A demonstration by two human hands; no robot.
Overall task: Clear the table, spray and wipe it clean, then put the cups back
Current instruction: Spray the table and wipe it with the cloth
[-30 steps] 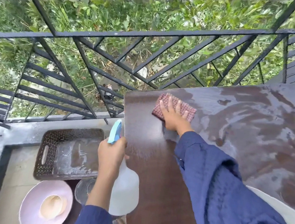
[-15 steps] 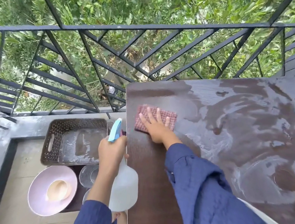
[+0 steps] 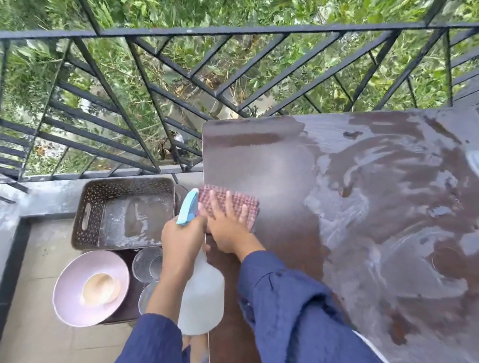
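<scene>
A dark brown table (image 3: 382,207) fills the right side, its top streaked with wet smears. My right hand (image 3: 227,228) presses flat, fingers spread, on a red-pink checked cloth (image 3: 247,205) at the table's left edge. My left hand (image 3: 182,242) grips the neck of a white spray bottle (image 3: 202,299) with a blue trigger head (image 3: 188,206), held just off the table's left edge. Two clear glass cups (image 3: 146,263) stand on a low surface beside the table, below the bottle.
A brown perforated basket (image 3: 89,212) lies on the low stand to the left. A lilac plate (image 3: 69,286) with a small beige dish on it lies in front of the basket. A black metal railing (image 3: 191,33) runs behind, with greenery beyond.
My right hand has dragged the cloth from further in on the table back toward me and to its left edge. The left hand and bottle have stayed in place.
</scene>
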